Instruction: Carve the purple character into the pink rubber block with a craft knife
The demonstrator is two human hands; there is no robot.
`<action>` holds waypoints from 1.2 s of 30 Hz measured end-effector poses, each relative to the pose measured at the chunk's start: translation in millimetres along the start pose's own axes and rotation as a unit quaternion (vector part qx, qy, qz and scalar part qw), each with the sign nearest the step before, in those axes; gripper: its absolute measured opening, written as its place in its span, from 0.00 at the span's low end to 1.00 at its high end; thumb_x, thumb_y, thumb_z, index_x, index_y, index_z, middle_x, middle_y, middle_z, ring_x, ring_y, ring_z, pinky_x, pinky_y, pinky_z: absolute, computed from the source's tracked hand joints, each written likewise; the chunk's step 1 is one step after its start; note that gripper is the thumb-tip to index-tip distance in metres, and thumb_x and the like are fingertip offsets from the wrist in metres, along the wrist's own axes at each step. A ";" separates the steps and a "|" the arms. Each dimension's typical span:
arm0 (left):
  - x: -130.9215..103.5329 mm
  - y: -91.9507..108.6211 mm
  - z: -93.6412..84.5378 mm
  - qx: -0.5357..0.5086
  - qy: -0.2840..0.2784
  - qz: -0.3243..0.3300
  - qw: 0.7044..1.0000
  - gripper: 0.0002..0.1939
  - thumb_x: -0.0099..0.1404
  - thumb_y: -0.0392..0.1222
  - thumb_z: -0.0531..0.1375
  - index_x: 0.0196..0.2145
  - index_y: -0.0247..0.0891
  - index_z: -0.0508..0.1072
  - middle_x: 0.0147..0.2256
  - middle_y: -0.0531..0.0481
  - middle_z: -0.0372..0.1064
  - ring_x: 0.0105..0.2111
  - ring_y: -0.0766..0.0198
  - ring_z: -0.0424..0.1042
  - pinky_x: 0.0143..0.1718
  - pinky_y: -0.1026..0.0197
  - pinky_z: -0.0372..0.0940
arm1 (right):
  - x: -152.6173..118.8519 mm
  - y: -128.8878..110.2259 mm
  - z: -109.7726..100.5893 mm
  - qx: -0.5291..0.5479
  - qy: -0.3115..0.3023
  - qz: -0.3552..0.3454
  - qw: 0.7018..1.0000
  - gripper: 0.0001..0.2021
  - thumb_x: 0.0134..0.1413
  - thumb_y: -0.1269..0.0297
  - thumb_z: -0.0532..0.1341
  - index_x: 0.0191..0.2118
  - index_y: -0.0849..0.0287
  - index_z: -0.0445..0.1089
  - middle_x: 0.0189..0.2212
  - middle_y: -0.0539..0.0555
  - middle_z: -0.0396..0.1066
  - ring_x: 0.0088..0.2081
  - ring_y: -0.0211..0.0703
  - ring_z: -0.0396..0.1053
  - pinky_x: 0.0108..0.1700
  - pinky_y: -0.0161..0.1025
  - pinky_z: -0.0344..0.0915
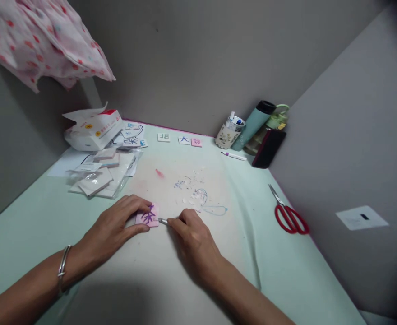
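Observation:
A small pink square block [154, 215] with a purple character drawn on it lies on the pale mat. My left hand [126, 216] grips it at the left, thumb along the near edge and fingers at the far edge. My right hand [193, 237] is closed around a slim carving knife [163, 221] with a metallic shaft. Its tip is at the block's right edge; whether it cuts in cannot be made out. Beyond the right hand lie pale shavings [185, 184], some with blue marks, near a blue outline drawn on the mat.
Bagged blank blocks [99, 178] and a tissue pack [95, 131] sit at left. Character blocks [184, 140] line the back. A pen cup [228, 133], teal bottle [254, 124], black phone [269, 148], purple-tipped marker [234, 156] and red scissors [290, 219] are at right. Patterned cloth [46, 40] hangs upper left.

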State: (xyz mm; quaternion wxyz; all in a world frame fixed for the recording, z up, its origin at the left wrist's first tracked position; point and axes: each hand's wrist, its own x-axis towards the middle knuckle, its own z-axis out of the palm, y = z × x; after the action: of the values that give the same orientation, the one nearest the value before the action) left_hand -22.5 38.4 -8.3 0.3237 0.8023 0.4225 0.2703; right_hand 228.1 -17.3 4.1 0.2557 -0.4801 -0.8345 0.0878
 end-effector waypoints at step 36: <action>-6.4 6.2 1.9 0.138 0.082 0.085 0.983 0.26 0.73 0.56 0.62 0.62 0.46 0.64 0.60 0.41 0.70 0.63 0.39 0.66 0.66 0.34 0.61 | 3.0 6.9 -8.5 0.136 0.099 0.083 0.982 0.11 0.69 0.71 0.56 0.47 0.57 0.76 0.32 0.54 0.68 0.35 0.45 0.68 0.34 0.41 0.64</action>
State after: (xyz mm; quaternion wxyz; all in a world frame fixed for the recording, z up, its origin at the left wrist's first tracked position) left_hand -21.2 29.7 -6.0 0.1498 0.8474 0.4110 0.3009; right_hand 236.4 -12.0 9.6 0.3916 -0.5147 -0.7428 0.1735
